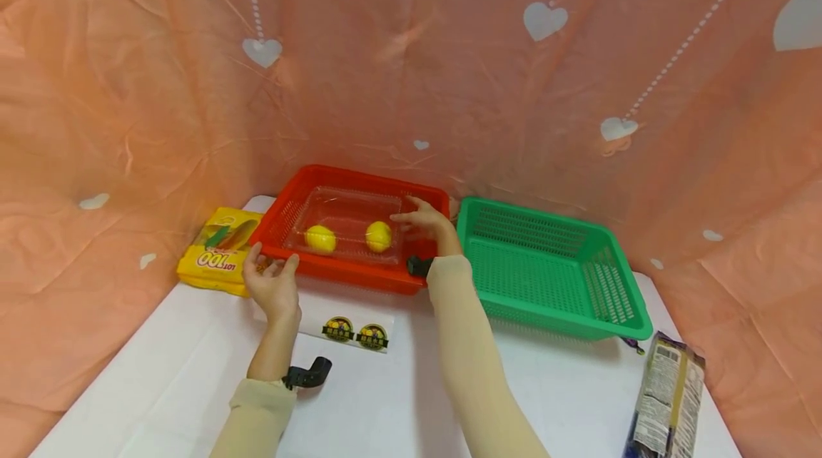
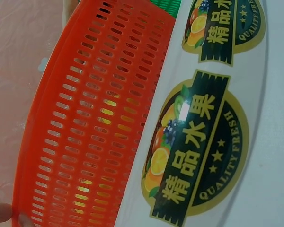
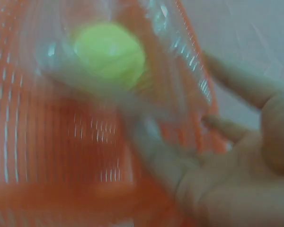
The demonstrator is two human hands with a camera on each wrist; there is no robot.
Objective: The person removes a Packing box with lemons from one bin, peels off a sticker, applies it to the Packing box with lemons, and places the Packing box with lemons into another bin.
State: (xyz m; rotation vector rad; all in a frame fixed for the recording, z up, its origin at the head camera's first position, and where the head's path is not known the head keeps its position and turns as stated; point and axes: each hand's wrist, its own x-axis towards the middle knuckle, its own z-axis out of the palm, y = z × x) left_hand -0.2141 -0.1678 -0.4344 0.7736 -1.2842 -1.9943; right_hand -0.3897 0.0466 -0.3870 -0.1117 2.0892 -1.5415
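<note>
Inside the red basket (image 1: pixel 359 274) lies a clear plastic box (image 1: pixel 347 202) with two yellow fruits in it, a left one (image 1: pixel 320 239) and a right one (image 1: pixel 379 237), which look like lemons. At the box's right edge is my right hand (image 1: pixel 427 221), fingers spread; its thumb (image 3: pixel 149 137) overlaps the box rim in the blurred right wrist view. My left hand (image 1: pixel 275 290) is at the basket's front left corner, fingers loosely bent and apart. Two of its fingertips (image 2: pixel 0 213) show beside the basket rim in the left wrist view.
A green basket (image 1: pixel 533 272) stands right of the red one. On the left lies a yellow LOT 100 bag (image 1: pixel 218 251). A white strip with round fruit labels (image 1: pixel 337 329) lies before the red basket. A printed packet (image 1: pixel 664 401) is at the right table edge.
</note>
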